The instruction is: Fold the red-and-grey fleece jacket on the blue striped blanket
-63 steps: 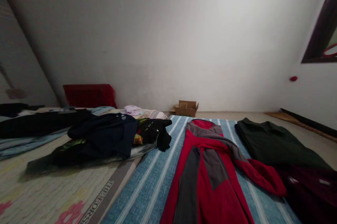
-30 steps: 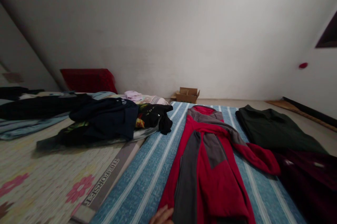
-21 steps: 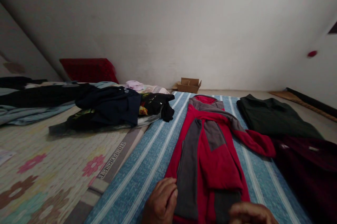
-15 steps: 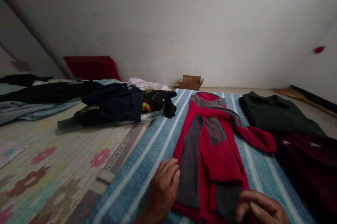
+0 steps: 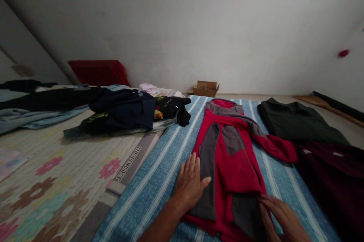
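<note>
A red and grey fleece jacket [image 5: 209,158] lies on a blue striped cloth [image 5: 159,174], its collar away from me. One sleeve is folded down along its front; the other sticks out to the right. My left hand [image 5: 191,181] rests on the jacket's left edge, fingers stretched forward and thumb apart over the grey panel. At the lower right edge, my right hand [image 5: 280,215] touches the jacket near the hem, its fingers extended and the thumb below them. Part of that hand is cut off by the frame's bottom.
A dark green folded garment [image 5: 301,124] and a maroon garment [image 5: 332,185] lie to the right. Dark clothes [image 5: 125,109] are heaped on the flowered mat [image 5: 74,170] at left. By the wall stand a cardboard box [image 5: 206,88] and a red box-like object [image 5: 98,72].
My left hand has moved forward and flattened, its fingers opening onto the jacket's left side. My right hand's fingers have straightened from a curl against the right edge.
</note>
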A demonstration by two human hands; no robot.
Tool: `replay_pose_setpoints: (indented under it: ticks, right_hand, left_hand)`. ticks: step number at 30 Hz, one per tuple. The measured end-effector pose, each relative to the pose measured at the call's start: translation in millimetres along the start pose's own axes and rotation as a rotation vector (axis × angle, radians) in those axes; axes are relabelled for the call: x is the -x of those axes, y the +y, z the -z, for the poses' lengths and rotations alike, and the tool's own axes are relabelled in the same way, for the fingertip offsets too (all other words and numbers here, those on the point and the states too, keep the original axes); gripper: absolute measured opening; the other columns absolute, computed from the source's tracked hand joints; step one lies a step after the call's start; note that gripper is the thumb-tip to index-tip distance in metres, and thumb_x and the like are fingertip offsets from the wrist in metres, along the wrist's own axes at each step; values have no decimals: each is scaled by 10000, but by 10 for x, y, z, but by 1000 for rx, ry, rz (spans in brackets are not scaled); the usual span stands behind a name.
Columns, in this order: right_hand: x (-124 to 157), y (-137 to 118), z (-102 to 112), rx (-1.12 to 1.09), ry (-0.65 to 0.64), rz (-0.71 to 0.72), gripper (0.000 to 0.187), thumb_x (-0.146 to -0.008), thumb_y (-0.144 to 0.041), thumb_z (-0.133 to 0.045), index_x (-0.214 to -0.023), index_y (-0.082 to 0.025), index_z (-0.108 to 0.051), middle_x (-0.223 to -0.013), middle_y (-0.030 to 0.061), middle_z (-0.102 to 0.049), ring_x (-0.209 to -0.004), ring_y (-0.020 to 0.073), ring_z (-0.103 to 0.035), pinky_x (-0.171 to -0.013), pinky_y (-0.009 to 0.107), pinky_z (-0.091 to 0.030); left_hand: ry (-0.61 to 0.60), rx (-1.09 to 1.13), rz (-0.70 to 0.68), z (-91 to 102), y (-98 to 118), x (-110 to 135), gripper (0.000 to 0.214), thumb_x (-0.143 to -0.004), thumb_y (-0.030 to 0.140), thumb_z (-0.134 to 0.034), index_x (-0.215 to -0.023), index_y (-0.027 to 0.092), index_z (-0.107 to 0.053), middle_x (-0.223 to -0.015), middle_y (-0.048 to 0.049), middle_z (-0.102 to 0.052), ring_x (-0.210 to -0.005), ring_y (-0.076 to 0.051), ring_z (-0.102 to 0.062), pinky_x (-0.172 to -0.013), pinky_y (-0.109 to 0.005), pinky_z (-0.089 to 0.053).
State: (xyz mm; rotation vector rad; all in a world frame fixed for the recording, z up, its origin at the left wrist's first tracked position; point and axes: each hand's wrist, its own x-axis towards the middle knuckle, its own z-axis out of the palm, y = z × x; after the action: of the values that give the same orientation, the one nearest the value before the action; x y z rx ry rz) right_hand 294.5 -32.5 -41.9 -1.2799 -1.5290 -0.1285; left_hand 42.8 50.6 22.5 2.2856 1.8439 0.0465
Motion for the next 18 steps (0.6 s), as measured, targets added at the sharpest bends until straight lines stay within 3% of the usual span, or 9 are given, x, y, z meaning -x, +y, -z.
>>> replay_pose_setpoints:
  ticks: [3,6,12,18]
  right_hand:
    - [-47,80,-16,150,-152,222,251,-801,-315,-587,-1023,-211,-641,-1018,82,-671,-928,254,-639,-808,383,-502]
    - [-72,100,-6,223,-223,335,282,-811,-336,-571,-1040,-180,-622,-1029,97,-664,-954,257,-630,-792,373,-520]
    - [-93,47,-12,225,-233,369,224,-849,-314,-519,-997,-175,-614,-989,102,-667,-964,249,-623,-783,358,-532]
    - [-23,61,-19,225,-220,350,230,-878,-325,-470,-945,-180,-635,-970,100,-673,-925,235,-637,-749,338,-544]
  left_hand:
    - [-12,-16,-8,-68,-17,7,724,-864,508,-368,-1434,88,-213,-1516,-134,-89,-1393,-265,-65,-1112,-481,-160]
    - [-14,-15,-25,-84,-25,0,715,-862,515,-352,-1434,106,-224,-1516,-127,-99,-1394,-271,-62,-1104,-505,-156]
    - [-68,-2,2,-12,34,4,720,-847,487,-375,-1426,80,-243,-1514,-130,-106,-1395,-274,-60,-1103,-507,-151]
    - [-40,5,-10,-32,30,11,701,-851,476,-366,-1427,97,-246,-1513,-131,-118,-1394,-281,-54,-1094,-526,-156]
